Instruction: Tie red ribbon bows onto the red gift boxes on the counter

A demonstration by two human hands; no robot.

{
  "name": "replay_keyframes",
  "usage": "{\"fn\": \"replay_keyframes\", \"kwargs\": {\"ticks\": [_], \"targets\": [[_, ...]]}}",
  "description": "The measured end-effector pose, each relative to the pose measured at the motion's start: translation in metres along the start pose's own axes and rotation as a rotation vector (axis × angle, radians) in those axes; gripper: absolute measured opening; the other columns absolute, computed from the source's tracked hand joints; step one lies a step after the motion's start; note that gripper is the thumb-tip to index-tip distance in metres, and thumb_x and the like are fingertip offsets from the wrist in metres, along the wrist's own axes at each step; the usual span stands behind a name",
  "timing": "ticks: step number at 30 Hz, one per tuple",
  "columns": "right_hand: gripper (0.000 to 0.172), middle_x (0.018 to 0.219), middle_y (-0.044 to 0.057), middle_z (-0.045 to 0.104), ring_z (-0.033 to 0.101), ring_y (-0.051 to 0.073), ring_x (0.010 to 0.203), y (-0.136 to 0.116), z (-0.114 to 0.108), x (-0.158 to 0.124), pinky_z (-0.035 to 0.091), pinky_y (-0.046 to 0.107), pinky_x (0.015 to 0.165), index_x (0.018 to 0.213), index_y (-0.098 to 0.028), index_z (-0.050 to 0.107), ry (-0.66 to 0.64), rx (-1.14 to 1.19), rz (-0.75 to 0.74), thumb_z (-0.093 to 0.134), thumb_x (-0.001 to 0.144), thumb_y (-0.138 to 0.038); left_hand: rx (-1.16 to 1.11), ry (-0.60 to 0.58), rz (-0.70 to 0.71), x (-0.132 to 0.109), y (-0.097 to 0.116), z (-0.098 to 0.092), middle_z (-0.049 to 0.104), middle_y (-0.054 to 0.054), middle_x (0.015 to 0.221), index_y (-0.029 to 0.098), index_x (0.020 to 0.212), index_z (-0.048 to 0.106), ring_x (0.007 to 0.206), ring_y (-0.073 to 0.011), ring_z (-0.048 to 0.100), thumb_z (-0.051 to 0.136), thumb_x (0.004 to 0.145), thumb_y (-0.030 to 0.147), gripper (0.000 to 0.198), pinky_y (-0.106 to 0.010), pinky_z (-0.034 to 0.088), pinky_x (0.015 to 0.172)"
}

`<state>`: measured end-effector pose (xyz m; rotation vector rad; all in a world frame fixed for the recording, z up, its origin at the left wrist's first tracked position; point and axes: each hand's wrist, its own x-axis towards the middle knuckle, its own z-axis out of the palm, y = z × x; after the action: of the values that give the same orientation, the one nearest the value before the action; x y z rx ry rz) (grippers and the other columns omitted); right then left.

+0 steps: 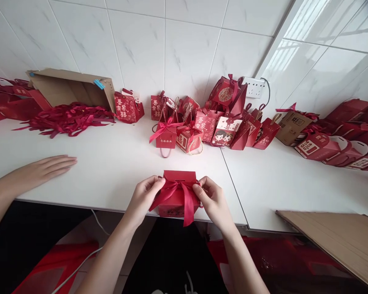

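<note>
A red gift box point(171, 203) stands at the table's front edge before me, a red satin ribbon point(188, 198) tied in a bow through the slot of its top flap. At the bow's left side, my left hand point(145, 195) is closed, thumb against fingers, on the ribbon. My right hand point(211, 196) pinches the ribbon on the other side, near the box's right edge. The ribbon's two tails hang over the box front. Both hands hide the ends of the bow loops.
Several finished red gift boxes point(205, 126) line the wall. A pile of red ribbons point(69, 118) spills from an open cardboard box point(79, 87). Another person's hand point(53, 167) lies flat on the white table point(110, 171) at left. More red boxes point(319, 145) and a cardboard sheet point(334, 228) are at right.
</note>
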<state>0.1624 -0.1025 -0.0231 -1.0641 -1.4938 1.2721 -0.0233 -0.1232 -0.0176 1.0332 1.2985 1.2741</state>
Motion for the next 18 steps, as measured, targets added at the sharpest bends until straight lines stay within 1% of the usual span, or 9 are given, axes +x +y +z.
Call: {"fn": "replay_keyframes", "kwargs": {"ticks": [4, 7, 9, 10, 11, 13, 15, 16, 18], "targets": [[0.034, 0.059, -0.006, 0.038, 0.035, 0.009, 0.054, 0.006, 0.0, -0.004, 0.031, 0.022, 0.05, 0.071, -0.021, 0.04, -0.01, 0.054, 0.031, 0.053, 0.085, -0.049, -0.046, 0.019, -0.005, 0.001, -0.003, 0.002, 0.039, 0.005, 0.058, 0.017, 0.059, 0.041, 0.053, -0.0078, 0.037, 0.062, 0.074, 0.049, 0.041, -0.02, 0.031, 0.049], [0.036, 0.061, -0.005, 0.041, 0.04, 0.01, 0.055, 0.005, -0.01, -0.006, 0.036, 0.024, 0.054, 0.071, -0.02, 0.041, -0.064, 0.015, 0.051, 0.051, 0.086, -0.052, 0.003, 0.017, -0.004, -0.002, 0.001, -0.001, 0.045, 0.004, 0.058, 0.017, 0.062, 0.046, 0.055, -0.0096, 0.041, 0.056, 0.078, 0.051, 0.039, -0.021, 0.034, 0.051], [0.037, 0.076, 0.0, 0.051, 0.051, 0.013, 0.066, 0.003, -0.019, -0.007, 0.045, 0.027, 0.063, 0.08, -0.02, 0.046, -0.077, -0.04, 0.019, 0.054, 0.084, -0.055, 0.06, 0.024, 0.01, -0.005, 0.005, -0.003, 0.051, 0.002, 0.061, 0.017, 0.066, 0.05, 0.057, -0.0111, 0.046, 0.055, 0.079, 0.052, 0.038, -0.022, 0.038, 0.053], [0.041, 0.092, 0.005, 0.055, 0.056, 0.017, 0.08, 0.003, -0.023, -0.007, 0.048, 0.031, 0.071, 0.091, -0.02, 0.048, -0.08, -0.08, -0.017, 0.058, 0.079, -0.057, 0.089, 0.029, 0.016, -0.006, 0.007, -0.003, 0.054, 0.001, 0.064, 0.017, 0.069, 0.053, 0.059, -0.012, 0.05, 0.056, 0.078, 0.052, 0.037, -0.022, 0.04, 0.053], [0.054, 0.111, 0.01, 0.053, 0.056, 0.022, 0.098, 0.002, -0.026, -0.006, 0.049, 0.036, 0.08, 0.106, -0.021, 0.046, -0.092, -0.126, -0.059, 0.065, 0.073, -0.058, 0.116, 0.039, 0.027, -0.007, 0.008, -0.002, 0.057, 0.001, 0.066, 0.017, 0.071, 0.055, 0.06, -0.0128, 0.052, 0.057, 0.077, 0.051, 0.035, -0.023, 0.041, 0.054], [0.093, 0.14, 0.016, 0.034, 0.041, 0.029, 0.127, 0.002, -0.027, -0.005, 0.045, 0.044, 0.096, 0.134, -0.023, 0.028, -0.177, -0.212, -0.123, 0.077, 0.061, -0.056, 0.183, 0.073, 0.075, -0.008, 0.011, 0.0, 0.059, 0.0, 0.067, 0.017, 0.074, 0.056, 0.061, -0.0134, 0.055, 0.061, 0.076, 0.049, 0.032, -0.023, 0.042, 0.053], [0.111, 0.147, 0.018, 0.023, 0.034, 0.029, 0.134, 0.004, -0.023, -0.003, 0.041, 0.047, 0.101, 0.144, -0.025, 0.01, -0.3, -0.254, -0.132, 0.08, 0.061, -0.048, 0.287, 0.144, 0.206, -0.009, 0.013, 0.004, 0.059, 0.001, 0.068, 0.018, 0.075, 0.055, 0.061, -0.013, 0.056, 0.061, 0.078, 0.044, 0.027, -0.023, 0.043, 0.054], [0.11, 0.147, 0.018, 0.024, 0.036, 0.028, 0.133, 0.005, -0.02, -0.003, 0.041, 0.047, 0.102, 0.145, -0.026, 0.006, -0.33, -0.258, -0.138, 0.079, 0.065, -0.044, 0.353, 0.187, 0.315, -0.011, 0.014, 0.006, 0.058, 0.001, 0.069, 0.018, 0.075, 0.054, 0.063, -0.0128, 0.056, 0.06, 0.081, 0.039, 0.023, -0.023, 0.044, 0.057], [0.106, 0.146, 0.017, 0.027, 0.039, 0.027, 0.132, 0.008, -0.013, -0.005, 0.04, 0.047, 0.104, 0.147, -0.027, 0.004, -0.291, -0.283, -0.191, 0.076, 0.07, -0.037, 0.481, 0.237, 0.596, -0.015, 0.015, 0.01, 0.059, 0.0, 0.073, 0.019, 0.077, 0.055, 0.07, -0.013, 0.058, 0.059, 0.083, 0.027, 0.011, -0.024, 0.046, 0.064]]}}
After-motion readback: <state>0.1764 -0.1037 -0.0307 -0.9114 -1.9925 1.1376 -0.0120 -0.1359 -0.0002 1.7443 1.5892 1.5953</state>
